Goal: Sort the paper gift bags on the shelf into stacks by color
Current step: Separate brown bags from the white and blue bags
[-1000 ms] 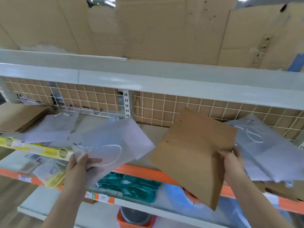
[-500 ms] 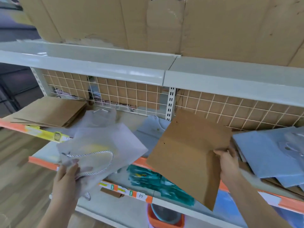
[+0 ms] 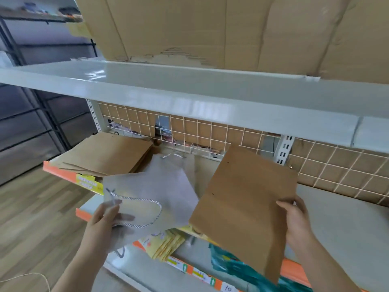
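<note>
- The left hand (image 3: 105, 218) is pinching a flat white gift bag (image 3: 151, 197) near its twisted cord handle (image 3: 143, 213); the thumb is lying on top, while the fingers beneath are showing only as a shadow through the thin paper.
- The right hand (image 3: 294, 220) is gripping a flat brown gift bag (image 3: 246, 205) by its right edge — fingertips are curling over the top, and the thumb is hidden behind the paper.
- The brown bag's lower corner is covering part of the teal packets (image 3: 231, 268) on the lower shelf, and the yellow packets (image 3: 166, 243) are half hidden under the white bag.
- A second white bag (image 3: 174, 163) is lying on the shelf (image 3: 347, 224), mostly covered by the held one; how many lie beneath it cannot be told.
- Compared with half a second ago, the view is sitting further left: the blue-grey bags at the right are gone from sight, and the brown stack (image 3: 109, 152) is looming larger.
- Counted: two held bags, one brown stack at the shelf's left end — its sheets are too blurred to number.
</note>
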### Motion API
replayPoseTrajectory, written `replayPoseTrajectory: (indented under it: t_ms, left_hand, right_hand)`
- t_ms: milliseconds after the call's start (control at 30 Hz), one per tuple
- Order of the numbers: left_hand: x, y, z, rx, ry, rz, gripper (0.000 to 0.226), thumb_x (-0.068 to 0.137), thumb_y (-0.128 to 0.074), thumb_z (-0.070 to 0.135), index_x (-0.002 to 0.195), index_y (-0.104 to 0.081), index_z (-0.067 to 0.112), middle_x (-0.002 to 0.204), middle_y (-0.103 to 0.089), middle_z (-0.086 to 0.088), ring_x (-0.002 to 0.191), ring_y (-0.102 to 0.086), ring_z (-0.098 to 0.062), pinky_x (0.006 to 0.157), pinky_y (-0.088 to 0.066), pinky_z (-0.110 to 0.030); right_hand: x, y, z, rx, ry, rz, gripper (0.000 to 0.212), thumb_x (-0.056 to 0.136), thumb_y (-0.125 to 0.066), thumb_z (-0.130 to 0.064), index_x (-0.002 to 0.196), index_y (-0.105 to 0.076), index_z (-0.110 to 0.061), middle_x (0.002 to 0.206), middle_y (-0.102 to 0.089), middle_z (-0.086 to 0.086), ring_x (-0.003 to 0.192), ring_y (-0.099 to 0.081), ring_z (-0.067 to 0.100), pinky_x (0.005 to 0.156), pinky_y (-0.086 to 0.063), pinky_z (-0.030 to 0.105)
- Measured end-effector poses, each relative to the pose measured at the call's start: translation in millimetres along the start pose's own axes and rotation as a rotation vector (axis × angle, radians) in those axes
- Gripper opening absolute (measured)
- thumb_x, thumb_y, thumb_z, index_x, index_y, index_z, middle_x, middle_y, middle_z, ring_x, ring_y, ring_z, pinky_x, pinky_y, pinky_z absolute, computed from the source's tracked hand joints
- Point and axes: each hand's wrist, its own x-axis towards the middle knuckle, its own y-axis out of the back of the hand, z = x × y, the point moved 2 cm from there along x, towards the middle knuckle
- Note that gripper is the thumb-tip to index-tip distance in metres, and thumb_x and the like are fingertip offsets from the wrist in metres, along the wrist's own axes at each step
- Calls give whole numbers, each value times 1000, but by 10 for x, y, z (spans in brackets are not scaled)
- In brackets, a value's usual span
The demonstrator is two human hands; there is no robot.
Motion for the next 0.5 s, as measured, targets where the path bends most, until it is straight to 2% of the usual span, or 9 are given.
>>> replayPoseTrajectory:
  t_ms: [67,100,200,267,333,433,500]
  left_hand:
    - [314,80,54,-10,26,-6,13,97,-51,20,98,-64,21,74,-72,-18,52,-66,-30,65,-51,-40]
    - [467,102,68,-9,36,-8,13,97,-51,20,98,-64,21,75,-72,-18,52,-66,-31,65,-51,-41]
    - [821,98,80,8,49,-20,16,97,-49,16,95,-64,21,72,-73,-16,47,-65,-30,49,-52,-31]
    - [1029,86,76,12,53,-36,17,96,-48,13,94,-64,18,70,-72,-17,44,-64,-29,42,-50,-27]
    - [1239,97,87,16,57,-62,11,95,-49,13,94,-60,13,71,-72,-18,43,-62,-29,46,-50,-29]
    - [1563,236,132,36,44,-77,11,96,-48,13,91,-57,12,72,-72,-18,44,-62,-29,54,-50,-33]
    - [1797,430,190,31,24,-82,11,96,-49,14,94,-59,10,78,-72,-20,53,-66,-30,62,-51,-39]
  right_hand:
    - [54,-227,44,7,5,-12,29,74,-64,1,82,-60,-27,86,-68,5,74,-65,25,65,-50,34]
    - [74,-320,54,6,10,-13,30,75,-64,1,86,-60,-27,87,-69,6,76,-65,26,66,-51,35]
    - [93,-544,67,-15,11,-9,33,77,-63,0,102,-59,-22,93,-68,8,81,-65,28,71,-51,38]
    - [97,-699,51,-24,10,-10,33,79,-63,1,104,-60,-20,94,-68,7,83,-65,28,71,-51,38]
    - [93,-864,44,-26,16,5,32,79,-63,1,101,-61,-22,92,-68,5,82,-65,24,68,-49,35]
    - [62,-1173,93,-12,25,12,39,80,-63,2,112,-60,-20,90,-69,4,81,-65,22,66,-49,35]
    - [9,-1426,163,4,33,32,39,80,-62,3,110,-60,-22,84,-70,2,76,-66,19,63,-49,33]
